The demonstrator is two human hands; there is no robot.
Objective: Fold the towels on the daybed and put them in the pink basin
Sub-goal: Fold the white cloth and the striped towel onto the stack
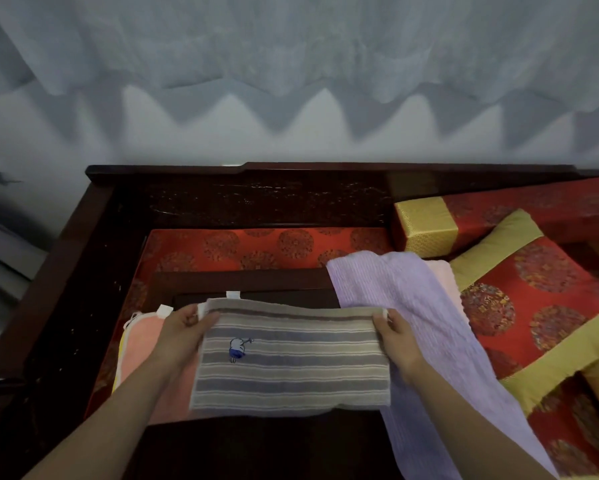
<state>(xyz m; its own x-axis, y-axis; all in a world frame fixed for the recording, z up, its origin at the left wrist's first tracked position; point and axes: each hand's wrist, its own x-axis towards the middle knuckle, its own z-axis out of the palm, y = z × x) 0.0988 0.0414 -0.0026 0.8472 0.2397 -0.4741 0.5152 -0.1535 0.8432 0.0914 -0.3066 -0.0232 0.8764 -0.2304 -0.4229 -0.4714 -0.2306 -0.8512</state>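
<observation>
A grey and blue striped towel (291,362) with a small embroidered figure is stretched between my hands, doubled over, above a low dark wooden table. My left hand (183,332) pinches its upper left corner. My right hand (393,336) pinches its upper right corner. A pink towel (142,351) with a white edge lies to the left, partly under my left forearm. A lilac ribbed towel (405,306) drapes to the right, from the red cushion down past my right arm. No pink basin is in view.
The low dark table (256,282) stands on the daybed's red patterned cushion (256,244). Red and gold pillows (533,306) and a bolster (426,226) are piled at the right. The daybed's dark wooden rail (256,195) runs along the back and left. A pale curtain hangs behind.
</observation>
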